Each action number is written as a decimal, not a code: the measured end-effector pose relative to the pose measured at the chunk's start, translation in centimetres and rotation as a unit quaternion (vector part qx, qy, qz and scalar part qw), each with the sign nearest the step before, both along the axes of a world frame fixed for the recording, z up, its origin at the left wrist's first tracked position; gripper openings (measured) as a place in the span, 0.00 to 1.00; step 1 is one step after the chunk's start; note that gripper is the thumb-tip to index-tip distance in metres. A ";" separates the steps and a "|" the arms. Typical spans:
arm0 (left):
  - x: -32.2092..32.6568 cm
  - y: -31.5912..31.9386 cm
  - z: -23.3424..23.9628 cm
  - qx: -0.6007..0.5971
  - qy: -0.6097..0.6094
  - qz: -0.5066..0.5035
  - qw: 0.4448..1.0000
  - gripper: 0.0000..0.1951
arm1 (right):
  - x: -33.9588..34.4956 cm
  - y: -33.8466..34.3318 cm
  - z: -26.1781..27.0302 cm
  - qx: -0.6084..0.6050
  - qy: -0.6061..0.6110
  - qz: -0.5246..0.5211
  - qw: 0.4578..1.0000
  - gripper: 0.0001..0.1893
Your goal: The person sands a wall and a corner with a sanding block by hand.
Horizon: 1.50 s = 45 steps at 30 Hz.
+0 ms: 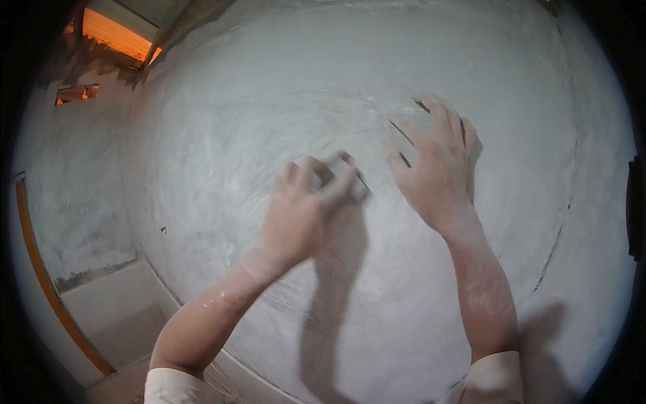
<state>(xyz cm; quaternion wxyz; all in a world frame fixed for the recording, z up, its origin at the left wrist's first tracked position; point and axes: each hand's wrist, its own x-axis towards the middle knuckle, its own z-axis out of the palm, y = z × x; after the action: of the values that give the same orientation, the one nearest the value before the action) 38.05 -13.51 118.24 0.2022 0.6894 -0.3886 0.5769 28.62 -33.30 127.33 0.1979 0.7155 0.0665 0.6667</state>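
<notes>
Before me rises a grey-white plastered wall (217, 151) with curved, swirling marks across its surface. My left hand (298, 217) grips a small grey block (334, 162), possibly a sanding block, held against or close to the plaster. Motion blur and my fingers obscure its exact shape. To the right and slightly higher, my right hand (439, 166) has its fingers spread, with fingertips on or very near the wall and nothing in its grasp. Pale dust coats both hands and the forearms.
A crack (552, 247) runs down the right side. The adjoining left wall has a small opening (76, 94), a brown strip (43, 267) and a paler lower section (111, 298). Low down lies a looped cable (220, 381). Something dark (636, 207) juts in at the right edge.
</notes>
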 end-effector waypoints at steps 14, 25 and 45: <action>0.1 0.1 -9.9 -0.069 0.050 0.006 0.996 0.28 | 1.5 0.5 -1.0 -0.037 -0.009 0.054 0.998 0.16; -5.2 -1.7 -16.1 -0.079 0.194 -0.065 0.976 0.29 | 1.5 2.7 -1.7 -0.049 -0.007 0.025 0.998 0.18; 3.6 3.6 -16.6 -0.297 0.278 -0.037 0.913 0.28 | 2.7 2.6 -3.6 -0.045 0.085 0.003 0.995 0.19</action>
<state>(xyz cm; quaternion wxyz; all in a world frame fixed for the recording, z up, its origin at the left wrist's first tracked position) 41.66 -9.96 101.64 0.5181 0.7153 -0.1529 0.4433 31.28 -30.69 123.72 0.2210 0.7599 0.1154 0.6003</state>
